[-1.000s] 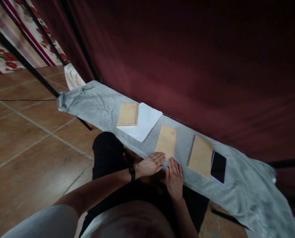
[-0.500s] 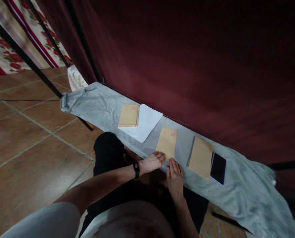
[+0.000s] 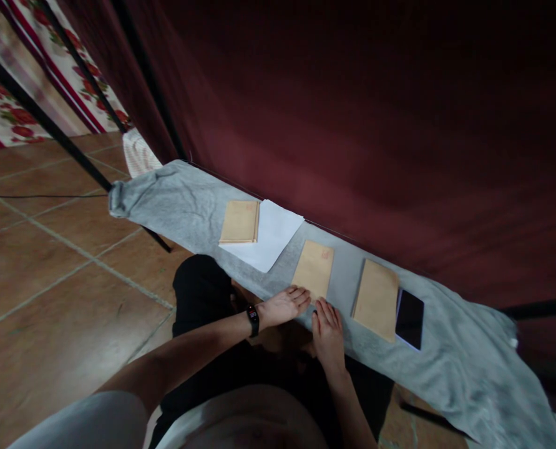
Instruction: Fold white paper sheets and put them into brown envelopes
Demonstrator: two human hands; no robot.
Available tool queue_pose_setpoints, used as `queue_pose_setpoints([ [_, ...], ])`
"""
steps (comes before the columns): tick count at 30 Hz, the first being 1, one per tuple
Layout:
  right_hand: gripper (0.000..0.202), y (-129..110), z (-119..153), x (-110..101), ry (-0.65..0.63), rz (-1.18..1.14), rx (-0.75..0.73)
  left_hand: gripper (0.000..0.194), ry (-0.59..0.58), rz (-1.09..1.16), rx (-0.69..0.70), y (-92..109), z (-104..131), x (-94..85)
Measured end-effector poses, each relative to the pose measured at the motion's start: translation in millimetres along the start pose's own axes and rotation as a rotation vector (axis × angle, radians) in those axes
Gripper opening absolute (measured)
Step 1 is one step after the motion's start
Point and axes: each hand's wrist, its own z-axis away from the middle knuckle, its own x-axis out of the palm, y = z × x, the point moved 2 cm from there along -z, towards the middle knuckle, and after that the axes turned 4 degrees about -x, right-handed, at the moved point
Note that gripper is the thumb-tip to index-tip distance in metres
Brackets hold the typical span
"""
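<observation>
A brown paper envelope with a small red mark in its upper right corner lies flat on the grey cloth. My left hand, with a dark band on its wrist, rests its fingers flat on the envelope's lower left edge. At the lower right corner, my right hand lays its outstretched fingers against the same edge. Both hands are open, and my fingers cover part of that lower edge. My left thumb is hidden.
Left of the envelope, white paper sheets lie partly under a stack of brown envelopes. To the right are more brown envelopes and a dark-screened phone. A grey cloth covers the narrow table; a dark red curtain hangs behind.
The view has shifted slightly. Both hands stay at the envelope's lower edge, with hardly any movement.
</observation>
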Motion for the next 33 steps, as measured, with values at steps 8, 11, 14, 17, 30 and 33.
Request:
queue_pose_setpoints([
  [8,0.05,15.2,-25.5,8.8,-0.179,0.07,-0.094,0.061,0.097,0.032,0.06,1.4,9.3,15.4],
  [11,0.052,22.5,-46.3,12.7,-0.279,0.107,-0.047,0.064,0.122,-0.009,0.094,-1.4,9.8,22.0],
  [14,0.054,29.3,-69.0,18.3,-0.368,0.148,-0.036,0.067,0.137,-0.015,0.111,-4.1,10.0,26.9],
  [17,0.055,36.3,-89.9,24.8,-0.416,0.189,-0.027,0.068,0.132,-0.009,0.115,-4.9,10.3,30.6],
  [30,0.058,58.3,-151.1,51.6,-0.39,0.282,0.068,0.063,0.101,0.015,0.104,-6.5,9.1,36.4],
  [33,0.059,60.3,-158.6,55.1,-0.374,0.29,0.08,0.061,0.097,0.027,0.103,-6.1,8.8,32.0],
])
